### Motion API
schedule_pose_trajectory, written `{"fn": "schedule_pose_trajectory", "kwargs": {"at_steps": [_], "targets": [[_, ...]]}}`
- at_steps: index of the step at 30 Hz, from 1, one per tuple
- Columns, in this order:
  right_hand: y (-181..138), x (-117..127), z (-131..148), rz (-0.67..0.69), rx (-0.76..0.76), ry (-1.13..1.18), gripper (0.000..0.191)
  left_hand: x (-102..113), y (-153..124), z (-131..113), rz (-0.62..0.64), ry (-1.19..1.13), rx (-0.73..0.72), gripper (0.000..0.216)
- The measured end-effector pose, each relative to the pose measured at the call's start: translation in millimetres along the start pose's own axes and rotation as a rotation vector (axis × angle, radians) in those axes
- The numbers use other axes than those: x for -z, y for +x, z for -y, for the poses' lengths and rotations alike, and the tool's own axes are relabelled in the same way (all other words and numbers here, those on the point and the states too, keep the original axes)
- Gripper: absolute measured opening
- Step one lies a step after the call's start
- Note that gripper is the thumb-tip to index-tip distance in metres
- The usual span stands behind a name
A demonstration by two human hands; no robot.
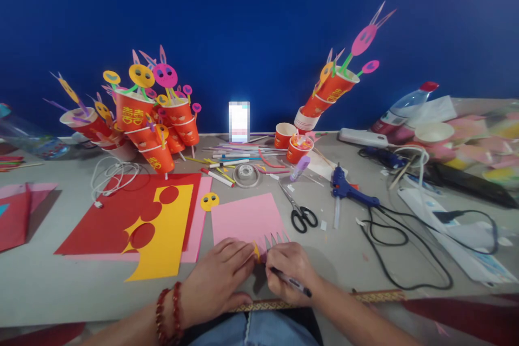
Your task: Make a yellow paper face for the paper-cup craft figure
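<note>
My left hand [221, 275] lies with its fingers stretched out over the lower edge of a pink paper sheet [245, 219]. A small yellow paper piece [257, 252] shows beside its fingertips, mostly hidden. In my right hand [288, 270] is a pen [292, 283], gripped close to the sheet's lower right corner; its tip is hidden behind my fingers. Pointed notches are cut into the sheet's edge there. A yellow paper circle with two dark eyes [210, 201] rests near the sheet's upper left corner. To the right lie black-handled scissors [300, 216].
Red card [101, 221] and a cut yellow sheet [174, 243] lie left. Decorated red cups [135, 111] stand behind them. A blue glue gun [351, 189], its cord and a power strip [458, 238] are right. Markers [219, 175], tape [246, 174] and a lit phone [239, 121] sit at the back.
</note>
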State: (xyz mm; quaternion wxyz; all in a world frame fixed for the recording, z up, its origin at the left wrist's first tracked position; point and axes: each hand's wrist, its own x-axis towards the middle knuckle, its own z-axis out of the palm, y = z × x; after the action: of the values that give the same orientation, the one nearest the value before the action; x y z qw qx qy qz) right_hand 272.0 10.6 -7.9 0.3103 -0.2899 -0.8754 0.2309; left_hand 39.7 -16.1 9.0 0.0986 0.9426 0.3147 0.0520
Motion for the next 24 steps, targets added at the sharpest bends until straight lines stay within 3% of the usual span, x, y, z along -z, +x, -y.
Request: {"fn": "schedule_pose_trajectory", "kwargs": {"at_steps": [4,8,13,17,24], "targets": [[-0.6,6.3,2.0,-0.088,-0.020,0.077,0.010,-1.0,-0.3,0.6,0.004,0.009,-0.009,0.069],[1.2,12.3,0.1,-0.211,-0.220,0.184,0.010,-1.6,-0.4,0.8,0.009,0.044,-0.021,0.071],[18.6,15.8,-4.7,-0.119,-0.441,0.443,0.007,-0.4,0.4,-0.6,0.010,0.063,-0.018,0.070],[33.2,11.9,-14.3,-0.084,-0.433,0.570,0.009,1.9,1.2,-1.9,0.009,0.081,-0.014,0.072],[33.1,-4.7,-26.7,-0.137,-0.397,0.489,0.013,1.3,0.1,-1.3,-0.045,0.073,-0.016,0.069]]}}
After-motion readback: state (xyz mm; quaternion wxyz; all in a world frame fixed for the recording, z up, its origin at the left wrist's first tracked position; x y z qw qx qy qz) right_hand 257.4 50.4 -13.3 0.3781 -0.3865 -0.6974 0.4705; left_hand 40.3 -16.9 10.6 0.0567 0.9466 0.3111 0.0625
